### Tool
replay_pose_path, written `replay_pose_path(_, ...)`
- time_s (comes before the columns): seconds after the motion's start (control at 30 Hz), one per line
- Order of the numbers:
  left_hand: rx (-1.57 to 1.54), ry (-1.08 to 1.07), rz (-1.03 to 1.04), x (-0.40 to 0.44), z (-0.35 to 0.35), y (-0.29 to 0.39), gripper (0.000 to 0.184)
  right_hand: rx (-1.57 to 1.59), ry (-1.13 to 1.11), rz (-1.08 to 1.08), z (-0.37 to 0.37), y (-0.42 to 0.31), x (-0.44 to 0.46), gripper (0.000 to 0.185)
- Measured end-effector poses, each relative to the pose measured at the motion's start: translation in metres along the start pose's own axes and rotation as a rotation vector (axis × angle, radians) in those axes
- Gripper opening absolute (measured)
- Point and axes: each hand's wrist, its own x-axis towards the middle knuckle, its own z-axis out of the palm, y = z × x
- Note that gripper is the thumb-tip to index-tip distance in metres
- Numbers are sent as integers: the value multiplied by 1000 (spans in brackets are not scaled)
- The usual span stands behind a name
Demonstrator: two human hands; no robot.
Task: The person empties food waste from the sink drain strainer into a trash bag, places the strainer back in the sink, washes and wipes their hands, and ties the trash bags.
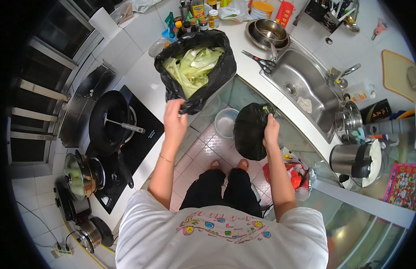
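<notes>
A black plastic bag [223, 67] with its mouth wide open rests at the counter corner, with pale green husks [195, 67] inside. My left hand [175, 114] is closed on the bag's near rim. On the right, my right hand [271, 130] grips the edge of a second black bag [250, 131], which hangs above the floor in front of the cabinet. This second bag looks full and rounded; its contents are mostly hidden, with a bit of green showing at its top.
A wok [110, 122] and a glass-lidded pot [78, 175] stand at the left by the black hob. Scissors [262, 61] lie beside the steel sink [289, 71]. A white bucket [226, 122] and a red bag [294, 175] are on the floor.
</notes>
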Motion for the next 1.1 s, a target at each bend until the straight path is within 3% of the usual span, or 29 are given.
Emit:
replay_pose_path(0.07, 1, -9, 59, -7, 11, 19, 31, -61, 35, 11, 12, -21, 0, 47)
replay_pose_path(0.2, -77, -72, -33, -11, 40, 40, 23, -37, 111, 6, 32, -37, -4, 56)
replay_pose_path(0.33, -187, -99, -28, -7, 77, 62, 24, -217, -15, 29, 53, -60, -19, 67)
replay_pose_path(0.47, -253, -173, 39, -4, 102, 70, 32, -493, -177, -100, 72, -67, -12, 82)
replay_pose_path(0.5, -244, -266, 56, -3, 103, 70, 36, -512, -213, -100, 77, -75, -13, 83)
replay_pose_path(0.6, -242, -370, 131, -7, 104, 67, 45, -621, -384, -100, 86, -95, -9, 84)
replay_pose_path(0.7, -690, -915, -420, 27, 66, 64, 52, -549, -410, -35, 81, -88, 6, 59)
replay_pose_path(0.73, -745, -853, -210, 33, 59, 57, 47, -499, -434, -26, 81, -90, 6, 53)
replay_pose_path(0.77, -676, -916, -369, 54, 38, 67, 43, -342, -455, 27, 80, -91, 2, 38)
replay_pose_path(0.8, -602, -974, -528, 78, 18, 75, 38, -407, -448, 11, 75, -89, 1, 39)
replay_pose_path(0.87, -520, -789, -521, 122, 18, 53, 31, -532, -435, -25, 63, -82, 3, 39)
replay_pose_path(1.0, 322, -263, 26, 212, 79, -36, 57, -555, -417, 18, 47, -102, -23, 41)
replay_pose_path(1.07, 571, -195, 31, 228, 106, -58, 75, -578, -387, 25, 36, -109, -30, 43)
replay_pose_path(1.1, 684, -301, 31, 233, 116, -78, 87, -538, -376, 17, 26, -97, -28, 41)
